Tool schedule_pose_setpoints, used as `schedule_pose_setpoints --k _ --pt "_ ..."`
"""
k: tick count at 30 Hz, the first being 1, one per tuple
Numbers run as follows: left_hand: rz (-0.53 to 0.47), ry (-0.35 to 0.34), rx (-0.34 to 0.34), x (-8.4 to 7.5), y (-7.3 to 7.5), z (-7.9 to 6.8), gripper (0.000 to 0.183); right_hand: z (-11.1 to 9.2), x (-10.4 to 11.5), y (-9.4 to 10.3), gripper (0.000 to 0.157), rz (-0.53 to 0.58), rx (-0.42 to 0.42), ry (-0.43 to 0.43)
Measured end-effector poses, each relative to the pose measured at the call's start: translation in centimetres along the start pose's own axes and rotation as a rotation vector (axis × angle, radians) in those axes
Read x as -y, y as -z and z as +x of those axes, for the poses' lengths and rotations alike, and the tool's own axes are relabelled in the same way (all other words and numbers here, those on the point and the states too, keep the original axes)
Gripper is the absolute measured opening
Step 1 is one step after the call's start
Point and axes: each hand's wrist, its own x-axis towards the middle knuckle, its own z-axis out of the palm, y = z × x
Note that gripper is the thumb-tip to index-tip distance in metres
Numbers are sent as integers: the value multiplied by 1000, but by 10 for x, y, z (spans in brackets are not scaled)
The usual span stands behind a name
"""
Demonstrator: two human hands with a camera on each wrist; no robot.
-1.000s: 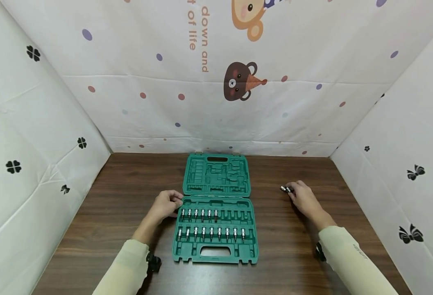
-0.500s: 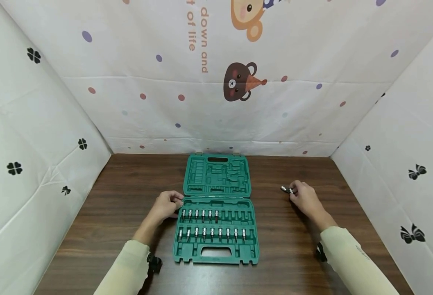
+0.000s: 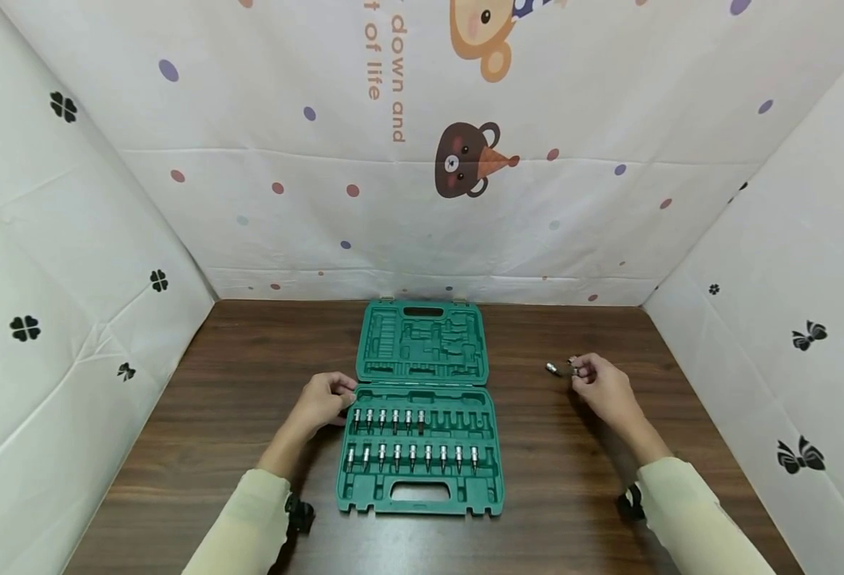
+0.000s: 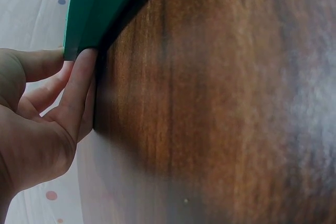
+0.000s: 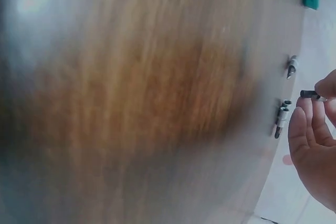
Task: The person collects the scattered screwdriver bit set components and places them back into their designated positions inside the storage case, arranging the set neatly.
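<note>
A green plastic socket case (image 3: 494, 447) lies open on the table, its lower tray holding two rows of silver bit sockets (image 3: 397, 455). My left hand (image 3: 318, 402) grips the tray's upper left edge; in the left wrist view thumb and fingers meet around the case corner (image 4: 84, 35). To the right of the case, my right hand (image 3: 604, 391) pinches a small bit socket (image 5: 308, 94) between thumb and fingers. One bit socket (image 3: 552, 368) lies on the tabletop left of that hand. Another bit socket (image 5: 282, 119) rests near the fingers in the right wrist view.
The brown wooden table (image 3: 249, 495) meets a patterned white back sheet (image 3: 263, 216). White side sheets (image 3: 774, 383) stand at left and right. The case lid (image 3: 422, 343), with moulded recesses, lies folded back toward the rear sheet.
My right hand has shifted slightly right, away from the bit socket on the table, and a gap now shows between them. The left hand and the case stay in place.
</note>
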Motion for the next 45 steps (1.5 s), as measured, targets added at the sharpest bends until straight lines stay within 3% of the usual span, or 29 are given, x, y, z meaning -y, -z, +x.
schedule_pose_setpoints --k 4,11,23,45 --pt "2 -6 2 1 0 1 16 -7 4 4 21 21 10 -25" --pt "3 5 1 1 1 1 17 -14 20 3 21 58 39 16" --pt "11 9 -13 1 -2 2 16 -23 60 -19 20 168 98 82" --pt "12 2 9 0 1 2 18 -27 137 -53 19 337 352 230"
